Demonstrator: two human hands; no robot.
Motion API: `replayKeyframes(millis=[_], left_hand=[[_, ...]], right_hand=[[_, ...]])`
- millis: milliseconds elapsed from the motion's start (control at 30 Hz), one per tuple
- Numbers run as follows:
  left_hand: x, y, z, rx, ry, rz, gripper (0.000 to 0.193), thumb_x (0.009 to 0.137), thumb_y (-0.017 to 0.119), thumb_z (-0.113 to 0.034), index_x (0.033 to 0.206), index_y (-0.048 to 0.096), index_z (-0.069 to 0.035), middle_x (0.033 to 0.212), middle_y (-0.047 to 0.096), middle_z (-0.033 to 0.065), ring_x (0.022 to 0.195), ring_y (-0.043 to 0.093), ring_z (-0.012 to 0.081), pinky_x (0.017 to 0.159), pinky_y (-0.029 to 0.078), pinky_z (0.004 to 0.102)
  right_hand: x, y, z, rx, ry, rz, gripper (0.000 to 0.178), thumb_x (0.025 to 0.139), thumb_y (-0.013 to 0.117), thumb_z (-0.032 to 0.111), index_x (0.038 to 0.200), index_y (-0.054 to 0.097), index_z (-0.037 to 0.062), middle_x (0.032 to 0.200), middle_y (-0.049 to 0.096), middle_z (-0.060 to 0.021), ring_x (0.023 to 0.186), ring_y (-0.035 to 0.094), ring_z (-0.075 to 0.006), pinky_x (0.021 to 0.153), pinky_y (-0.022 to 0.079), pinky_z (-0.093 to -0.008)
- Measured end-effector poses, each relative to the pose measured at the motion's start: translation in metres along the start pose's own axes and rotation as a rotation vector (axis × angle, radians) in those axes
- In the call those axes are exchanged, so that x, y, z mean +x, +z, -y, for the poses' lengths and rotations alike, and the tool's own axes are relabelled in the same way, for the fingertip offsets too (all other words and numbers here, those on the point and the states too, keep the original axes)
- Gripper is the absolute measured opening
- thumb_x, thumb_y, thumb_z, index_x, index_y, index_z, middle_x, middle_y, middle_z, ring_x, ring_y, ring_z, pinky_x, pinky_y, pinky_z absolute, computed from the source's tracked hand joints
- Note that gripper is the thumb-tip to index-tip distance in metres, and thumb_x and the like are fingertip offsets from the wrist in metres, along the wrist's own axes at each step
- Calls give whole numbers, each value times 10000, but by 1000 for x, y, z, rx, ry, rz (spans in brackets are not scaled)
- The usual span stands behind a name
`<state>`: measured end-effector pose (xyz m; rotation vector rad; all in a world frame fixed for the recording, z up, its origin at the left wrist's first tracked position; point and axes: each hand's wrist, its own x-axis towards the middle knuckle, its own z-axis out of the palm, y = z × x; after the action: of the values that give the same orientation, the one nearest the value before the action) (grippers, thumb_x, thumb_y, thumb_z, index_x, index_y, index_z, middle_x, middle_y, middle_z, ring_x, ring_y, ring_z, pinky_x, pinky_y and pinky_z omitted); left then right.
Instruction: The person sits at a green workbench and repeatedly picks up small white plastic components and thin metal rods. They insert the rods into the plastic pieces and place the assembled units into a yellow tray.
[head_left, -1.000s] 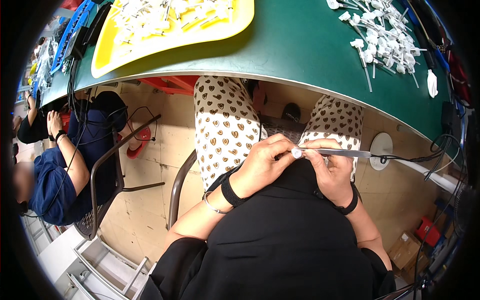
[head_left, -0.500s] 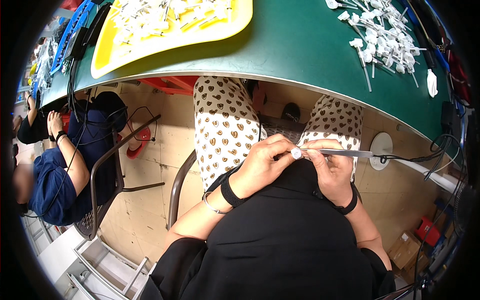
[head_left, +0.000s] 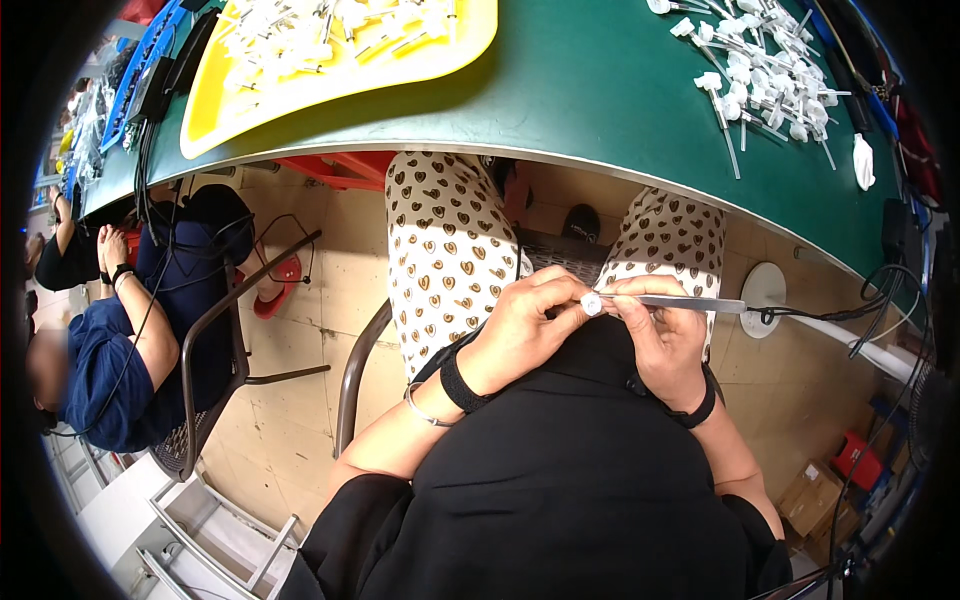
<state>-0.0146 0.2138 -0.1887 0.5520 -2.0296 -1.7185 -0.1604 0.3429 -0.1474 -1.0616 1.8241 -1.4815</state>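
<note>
My left hand (head_left: pixel 535 318) pinches a small white plastic pump head (head_left: pixel 592 304) between thumb and fingertips, over my lap. Its round end faces up, and the fingers cover the rest. My right hand (head_left: pixel 665 335) is closed around a slim grey metal tool (head_left: pixel 690 302), which lies level and points left, its tip at the white piece. Whether the tool is a blade or tweezers I cannot tell. A dark cord trails off near its right end. Both hands meet at the fingertips, below the table's edge.
A yellow tray (head_left: pixel 330 115) of white pump heads with thin stems stands on the green table (head_left: pixel 590 90). More such pieces (head_left: pixel 765 75) lie heaped at the right, near a small white wrapped item (head_left: pixel 863 162). At left, a co-worker (head_left: pixel 120 360) sits on a chair (head_left: pixel 240 330).
My hands, the pump head and the tool stay nearly in place. The tray and the heap appear slightly further left as the view shifts a little.
</note>
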Motion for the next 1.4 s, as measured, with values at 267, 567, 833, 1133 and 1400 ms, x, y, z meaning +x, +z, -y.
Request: replayKeyframes(millis=[267,567,833,1133,1400], left_hand=[[2,-1,-4,20,10,7,107,914,784,-3,1018,766,13,938,741,109,809,711,193,711,576,305],[2,-1,-3,6,7,-5,107,913,786,0,1017,765,14,935,741,105,800,711,183,704,573,298],[0,0,-2,-44,-41,7,99,923,790,-15,1015,763,13,936,742,94,794,700,158,692,562,284],[0,-1,-3,-51,-56,14,97,927,790,-20,1014,764,14,933,733,82,760,670,138,668,542,274],[-1,1,-3,-87,-53,7,97,926,788,-17,1016,768,14,937,734,92,788,677,160,695,550,291]], right_hand=[[0,0,1,74,49,-4,81,1008,688,13,1080,682,-25,962,754,-114,856,746,-171,755,587,-284],[1,0,3,80,56,-6,84,1008,690,12,1079,690,-33,973,754,-116,857,743,-167,755,588,-284],[1,-2,3,25,-17,12,76,1000,697,4,1066,692,-34,985,755,-119,871,730,-182,791,582,-299],[0,-2,5,23,-32,16,87,998,696,-5,1077,685,-38,986,753,-121,866,730,-191,779,581,-304],[3,-4,11,-158,-92,67,74,989,716,36,1049,701,-5,929,755,-124,815,738,-220,741,574,-319]])
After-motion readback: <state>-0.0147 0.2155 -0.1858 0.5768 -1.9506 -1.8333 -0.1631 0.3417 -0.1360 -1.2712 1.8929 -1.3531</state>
